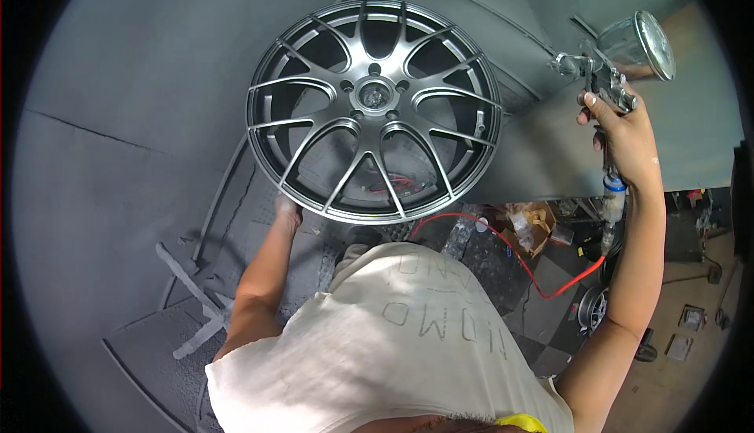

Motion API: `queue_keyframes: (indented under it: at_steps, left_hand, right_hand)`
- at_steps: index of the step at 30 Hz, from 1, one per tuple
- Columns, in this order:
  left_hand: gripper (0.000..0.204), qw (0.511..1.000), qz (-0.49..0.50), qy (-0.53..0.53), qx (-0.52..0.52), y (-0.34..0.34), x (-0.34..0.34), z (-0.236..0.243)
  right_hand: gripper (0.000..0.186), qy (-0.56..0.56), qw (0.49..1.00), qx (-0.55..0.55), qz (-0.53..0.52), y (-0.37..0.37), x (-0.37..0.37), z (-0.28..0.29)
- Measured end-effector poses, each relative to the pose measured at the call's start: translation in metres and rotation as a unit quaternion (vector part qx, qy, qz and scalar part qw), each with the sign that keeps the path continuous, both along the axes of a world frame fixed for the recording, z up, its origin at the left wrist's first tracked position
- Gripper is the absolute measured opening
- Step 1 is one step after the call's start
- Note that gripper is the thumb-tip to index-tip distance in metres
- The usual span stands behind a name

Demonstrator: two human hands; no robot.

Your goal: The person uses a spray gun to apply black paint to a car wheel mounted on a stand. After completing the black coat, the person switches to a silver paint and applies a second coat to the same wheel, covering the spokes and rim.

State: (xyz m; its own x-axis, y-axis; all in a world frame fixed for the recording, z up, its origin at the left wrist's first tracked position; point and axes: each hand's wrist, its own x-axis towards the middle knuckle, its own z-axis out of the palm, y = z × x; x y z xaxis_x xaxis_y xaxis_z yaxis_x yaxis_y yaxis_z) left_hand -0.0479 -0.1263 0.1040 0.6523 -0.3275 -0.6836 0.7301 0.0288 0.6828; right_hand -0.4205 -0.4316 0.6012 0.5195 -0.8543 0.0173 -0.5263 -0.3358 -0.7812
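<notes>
A silver-grey multi-spoke car wheel rim [369,136] is held up face-on in front of me, with dark gaps between its spokes. My left hand [288,210] is at its lower left edge; the rim covers most of the fingers, so their grip cannot be made out. On the right, my right hand [626,131] is wrapped round the handle of a metal spray gun [603,80], its nozzle towards the wheel. A clear-sided cup [632,44] with a metal lid sits on the gun. Below the handle hang a blue-ringed inline filter [613,193] and a red air hose [550,293].
Grey walls [133,119] close in on the left and behind the wheel. A paint-crusted stand leg [200,307] juts up at lower left. The hose loops above the floor near a cardboard box [538,225] of rubbish. Another wheel [593,310] lies at lower right.
</notes>
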Motion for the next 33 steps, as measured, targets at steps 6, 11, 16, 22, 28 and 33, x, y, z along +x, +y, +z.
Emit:
queue_keyframes:
  at_steps: [6,11,16,22,28,33]
  left_hand:
    - [0.03,0.994,0.048,0.02,-0.094,0.032,-0.035,-0.023]
    - [0.033,0.996,-0.053,0.056,-0.039,0.066,-0.15,0.011]
    - [0.027,0.98,-0.158,0.115,-0.032,0.089,-0.199,0.006]
    - [0.027,0.982,-0.189,0.004,0.025,0.101,-0.171,-0.005]
    - [0.029,0.997,-0.077,-0.019,0.007,0.114,-0.131,0.019]
    - [0.03,0.999,0.042,0.009,-0.007,0.119,-0.12,0.029]
  right_hand:
    - [0.024,-0.046,0.996,0.058,0.039,0.118,-0.029,0.017]
    - [0.028,-0.061,0.991,0.106,0.061,0.169,-0.068,0.013]
    - [0.028,-0.003,1.0,0.003,0.03,0.172,-0.081,0.007]
    - [0.027,-0.02,0.998,-0.05,-0.03,0.156,-0.098,0.002]
    - [0.026,-0.057,0.998,-0.006,-0.004,0.201,-0.099,0.006]
    - [0.027,-0.08,0.993,0.073,0.049,0.241,-0.107,0.013]
